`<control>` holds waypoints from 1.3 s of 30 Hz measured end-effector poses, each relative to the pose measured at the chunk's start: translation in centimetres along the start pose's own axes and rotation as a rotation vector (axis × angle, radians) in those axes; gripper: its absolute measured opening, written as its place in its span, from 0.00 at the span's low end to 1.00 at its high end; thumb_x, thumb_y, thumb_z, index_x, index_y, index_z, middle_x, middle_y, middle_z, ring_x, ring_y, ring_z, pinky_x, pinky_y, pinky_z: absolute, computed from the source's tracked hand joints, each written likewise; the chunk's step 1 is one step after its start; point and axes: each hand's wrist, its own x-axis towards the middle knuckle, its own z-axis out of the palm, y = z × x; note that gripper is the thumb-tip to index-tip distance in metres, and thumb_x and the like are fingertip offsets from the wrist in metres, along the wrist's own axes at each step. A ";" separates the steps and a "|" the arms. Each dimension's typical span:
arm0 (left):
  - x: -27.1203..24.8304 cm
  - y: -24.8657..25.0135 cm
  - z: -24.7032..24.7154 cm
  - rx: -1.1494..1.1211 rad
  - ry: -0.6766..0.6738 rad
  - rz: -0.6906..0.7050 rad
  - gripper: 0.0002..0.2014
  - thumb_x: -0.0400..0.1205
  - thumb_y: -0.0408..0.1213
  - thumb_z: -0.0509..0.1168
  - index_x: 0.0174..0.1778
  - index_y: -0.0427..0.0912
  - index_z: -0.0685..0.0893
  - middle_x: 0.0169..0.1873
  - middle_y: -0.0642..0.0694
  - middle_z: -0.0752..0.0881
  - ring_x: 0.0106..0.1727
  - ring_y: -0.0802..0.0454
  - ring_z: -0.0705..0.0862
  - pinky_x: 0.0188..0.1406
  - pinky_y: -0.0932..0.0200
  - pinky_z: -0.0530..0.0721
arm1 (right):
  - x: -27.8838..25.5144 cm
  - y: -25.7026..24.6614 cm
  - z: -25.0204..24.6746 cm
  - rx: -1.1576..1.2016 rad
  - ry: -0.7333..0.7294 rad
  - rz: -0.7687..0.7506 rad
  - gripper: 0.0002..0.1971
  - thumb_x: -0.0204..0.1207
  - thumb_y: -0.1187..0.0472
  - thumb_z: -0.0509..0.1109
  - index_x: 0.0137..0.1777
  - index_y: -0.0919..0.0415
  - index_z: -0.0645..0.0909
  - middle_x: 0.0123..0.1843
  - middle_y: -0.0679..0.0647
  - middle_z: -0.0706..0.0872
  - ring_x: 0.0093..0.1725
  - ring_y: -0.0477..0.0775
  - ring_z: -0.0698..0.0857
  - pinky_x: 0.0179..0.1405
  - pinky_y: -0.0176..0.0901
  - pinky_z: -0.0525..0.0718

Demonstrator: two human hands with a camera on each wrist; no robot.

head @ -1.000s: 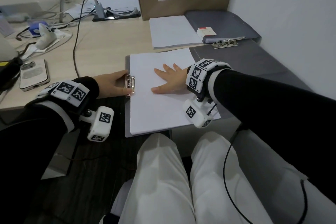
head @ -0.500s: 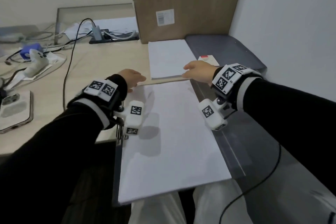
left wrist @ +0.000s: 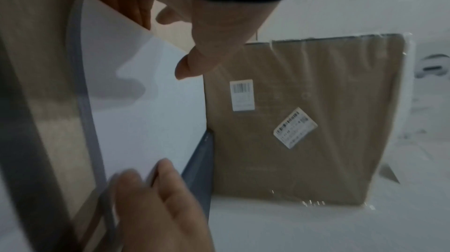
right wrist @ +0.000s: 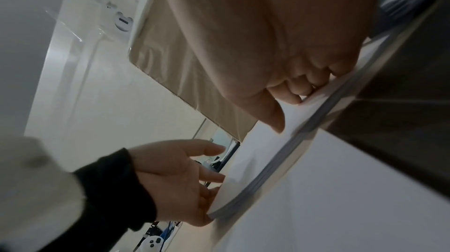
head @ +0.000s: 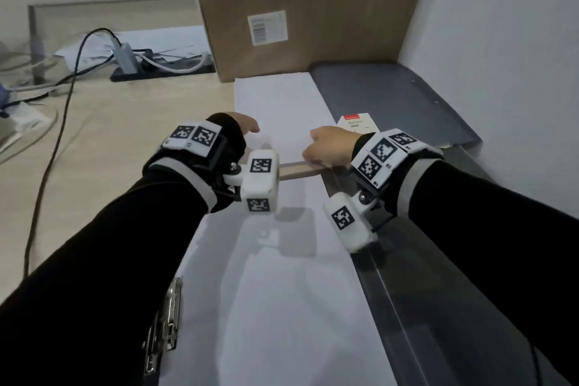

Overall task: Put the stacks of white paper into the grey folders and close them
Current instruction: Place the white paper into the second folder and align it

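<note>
A far stack of white paper [head: 282, 110] lies on the desk beside an open grey folder [head: 391, 97]. My right hand [head: 326, 144] pinches the stack's near right corner, thumb on top and fingers curled at the edge [right wrist: 289, 108]. My left hand [head: 247, 128] is at the near left corner with spread fingers touching the stack's edge [right wrist: 185, 175]; its thumb hovers above the sheet [left wrist: 165, 40]. A near stack of white paper [head: 282, 307] lies in another open grey folder [head: 407, 307] under my forearms, with that folder's metal clip [head: 166, 323] at its left.
A tall cardboard box [head: 297, 9] stands right behind the far stack. A small white card with a red top [head: 357, 124] lies on the far folder. Cables [head: 62, 88] and a power strip [head: 163, 67] cover the desk's back left. A wall bounds the right.
Both hands left the near stack and its clip and reached forward to the far stack's near edge. The right hand now has hold of its corner.
</note>
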 end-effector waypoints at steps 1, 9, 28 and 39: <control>0.3 -0.1 -0.1 -0.008 -0.009 -0.016 0.24 0.85 0.36 0.57 0.76 0.29 0.67 0.77 0.36 0.70 0.77 0.40 0.70 0.76 0.52 0.68 | 0.1 0.1 0.0 -0.007 -0.010 -0.011 0.08 0.77 0.62 0.62 0.36 0.58 0.69 0.49 0.57 0.75 0.48 0.58 0.74 0.29 0.37 0.68; 0.4 0.5 0.9 0.038 0.058 0.021 0.23 0.85 0.38 0.57 0.75 0.31 0.69 0.75 0.37 0.73 0.75 0.41 0.73 0.58 0.55 0.77 | -0.2 0.4 0.3 -0.021 0.020 -0.038 0.09 0.79 0.65 0.59 0.37 0.61 0.67 0.45 0.54 0.72 0.49 0.57 0.72 0.27 0.37 0.63; 0.2 -3.9 -0.9 -0.494 0.337 0.188 0.12 0.80 0.25 0.58 0.56 0.41 0.73 0.53 0.38 0.77 0.49 0.46 0.74 0.47 0.59 0.72 | 1.1 1.1 -1.1 0.217 0.165 0.045 0.16 0.78 0.66 0.58 0.28 0.60 0.62 0.30 0.54 0.67 0.38 0.59 0.72 0.25 0.41 0.63; -4.1 -9.7 -4.3 -0.836 0.128 0.385 0.15 0.82 0.22 0.59 0.60 0.42 0.70 0.45 0.47 0.83 0.41 0.51 0.83 0.36 0.59 0.86 | -2.2 -0.7 -3.5 1.183 -0.021 -0.159 0.16 0.80 0.61 0.66 0.66 0.67 0.78 0.54 0.59 0.87 0.48 0.55 0.86 0.49 0.45 0.87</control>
